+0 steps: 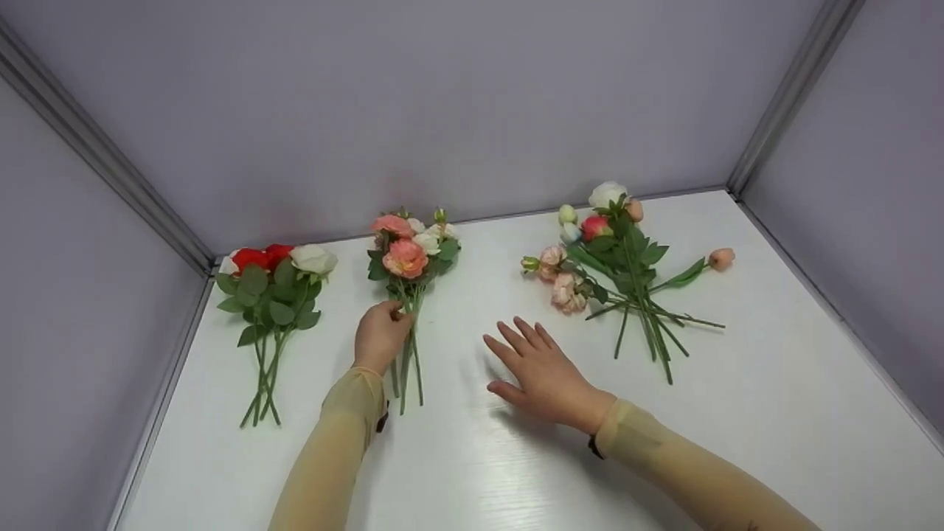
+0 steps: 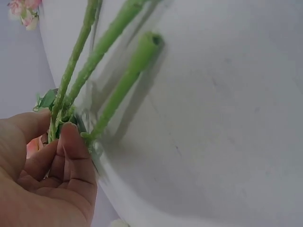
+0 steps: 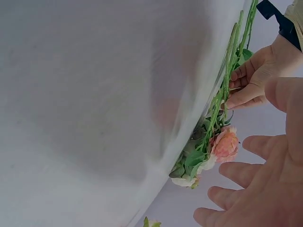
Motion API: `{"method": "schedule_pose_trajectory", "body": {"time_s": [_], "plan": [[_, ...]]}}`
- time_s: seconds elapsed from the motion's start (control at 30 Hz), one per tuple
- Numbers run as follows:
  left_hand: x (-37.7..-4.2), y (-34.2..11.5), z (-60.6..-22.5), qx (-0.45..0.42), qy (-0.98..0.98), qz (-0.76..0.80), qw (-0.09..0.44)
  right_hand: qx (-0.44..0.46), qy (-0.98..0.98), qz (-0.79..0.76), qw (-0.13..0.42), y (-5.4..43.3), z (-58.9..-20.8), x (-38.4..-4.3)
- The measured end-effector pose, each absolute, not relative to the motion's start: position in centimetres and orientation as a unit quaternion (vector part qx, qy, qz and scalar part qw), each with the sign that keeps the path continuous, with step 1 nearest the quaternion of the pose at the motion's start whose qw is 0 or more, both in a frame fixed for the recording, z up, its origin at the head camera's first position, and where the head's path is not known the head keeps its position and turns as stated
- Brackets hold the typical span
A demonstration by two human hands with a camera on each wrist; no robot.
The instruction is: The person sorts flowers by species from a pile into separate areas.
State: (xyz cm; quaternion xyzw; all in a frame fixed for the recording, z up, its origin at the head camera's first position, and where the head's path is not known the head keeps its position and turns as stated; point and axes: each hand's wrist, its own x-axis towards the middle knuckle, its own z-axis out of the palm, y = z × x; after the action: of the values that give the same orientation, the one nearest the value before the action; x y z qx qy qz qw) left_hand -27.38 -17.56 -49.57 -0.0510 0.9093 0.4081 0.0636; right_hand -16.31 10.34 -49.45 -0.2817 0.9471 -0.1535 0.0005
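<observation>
A: What do the hands work on?
B: A white table (image 1: 472, 472) with a faint grain and a soft glare near the front. A plain greyish back wall (image 1: 457, 96) rises behind it, side panels (image 1: 870, 192) flank it, and metal posts (image 1: 800, 88) mark the corners.
A: And the hands?
B: The left hand (image 1: 380, 335) pinches the stems of the coral bunch (image 1: 405, 259), which lies mid-table, blossoms toward the wall. The right hand (image 1: 549, 380) is spread wide above the table, fingers straight, holding nothing.
A: Do the wrist views add anything?
B: The left wrist view shows a stem end (image 2: 152, 41) that looks hollow, too small to make out from the head. The right wrist view shows a dark band (image 3: 279, 19) clearly at the left wrist; from the head only a sliver appears.
A: What else lies around?
B: A red-and-white bunch (image 1: 280, 293) to the left, and mixed flowers (image 1: 627, 258) with crossed stems to the right, a peach tulip (image 1: 721, 259) jutting outward.
A: Anything blocking sight?
B: The left hand covers part of the coral bunch's stems from the head, and most of its blossoms from the left wrist.
</observation>
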Motion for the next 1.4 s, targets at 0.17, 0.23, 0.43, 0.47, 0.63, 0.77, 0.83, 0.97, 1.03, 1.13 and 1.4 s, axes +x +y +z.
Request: {"method": "schedule_pose_trajectory", "body": {"time_s": [0.17, 0.23, 0.43, 0.47, 0.63, 0.77, 0.83, 0.97, 1.03, 1.13, 1.4], "plan": [[-27.4, -17.9, -49.6, -0.053, 0.909, 0.411, 0.051, -0.273, 0.949, -0.159, 0.007, 10.8, -49.6, -16.3], [-27.4, -18.0, -49.5, -0.052, 0.911, 0.408, 0.032, -0.267, 0.950, -0.161, 0.006, 11.1, -49.7, -16.4], [-27.0, -17.4, -49.1, -0.014, 0.919, 0.390, -0.057, -0.234, 0.954, -0.184, -0.035, 13.2, -49.9, -17.1], [-26.9, -17.1, -48.9, -0.002, 0.920, 0.388, -0.063, -0.226, 0.954, -0.191, -0.047, 13.7, -49.9, -17.2], [-25.8, -14.5, -48.1, 0.107, 0.944, 0.309, -0.045, -0.178, 0.955, -0.220, -0.084, 17.2, -49.9, -18.6], [-24.0, -12.1, -47.8, 0.239, 0.952, 0.190, -0.028, -0.127, 0.959, -0.240, -0.088, 20.7, -49.6, -19.6], [-22.9, -10.9, -47.7, 0.300, 0.942, 0.146, -0.022, -0.098, 0.960, -0.249, -0.084, 22.5, -49.3, -20.0], [-20.4, -8.4, -47.5, 0.396, 0.913, 0.101, -0.009, -0.040, 0.960, -0.270, -0.055, 25.7, -48.7, -20.9], [-19.0, -7.0, -47.5, 0.434, 0.897, 0.084, -0.002, -0.019, 0.959, -0.278, -0.042, 27.0, -48.5, -21.5], [-17.0, -5.0, -47.7, 0.479, 0.876, 0.053, 0.012, 0.003, 0.959, -0.283, -0.029, 28.3, -48.3, -22.5], [-13.4, -0.8, -48.8, 0.551, 0.834, 0.011, 0.016, 0.038, 0.963, -0.266, -0.019, 28.9, -48.0, -25.0]]}}
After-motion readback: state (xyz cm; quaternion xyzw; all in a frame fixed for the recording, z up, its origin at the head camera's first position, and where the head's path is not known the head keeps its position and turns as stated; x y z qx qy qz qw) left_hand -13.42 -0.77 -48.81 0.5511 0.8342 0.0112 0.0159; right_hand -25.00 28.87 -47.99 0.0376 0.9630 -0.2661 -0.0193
